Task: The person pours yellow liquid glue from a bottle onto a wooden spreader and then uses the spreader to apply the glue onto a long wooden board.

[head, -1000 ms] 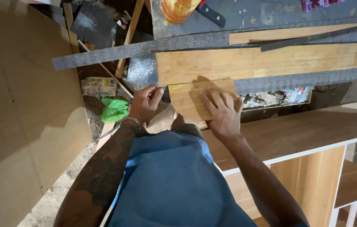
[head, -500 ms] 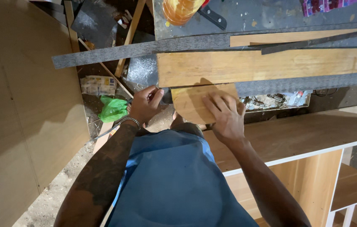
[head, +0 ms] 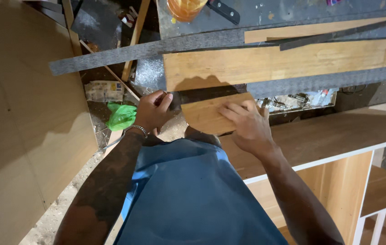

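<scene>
My right hand [head: 246,124] lies flat on a small light wooden board [head: 206,115], pressing on its right part. That board sits just below a longer wooden plank [head: 284,61] on the workbench, and a dark gap shows between the two. At the small board's left edge, my left hand [head: 152,110] is curled with its fingers pinched together; whether they hold something I cannot tell. A metal bracelet [head: 140,130] circles my left wrist.
Long grey strips [head: 125,53] lie across the bench above and below the plank. An orange container [head: 184,8] and a black handle [head: 224,11] rest at the top. A green bag [head: 121,117] lies on the littered floor. A large panel [head: 20,113] stands left; a cabinet [head: 338,149] right.
The small board has slid down and away from the long plank, opening a dark gap between them. My right hand moved with it; my left hand stayed by its left edge.
</scene>
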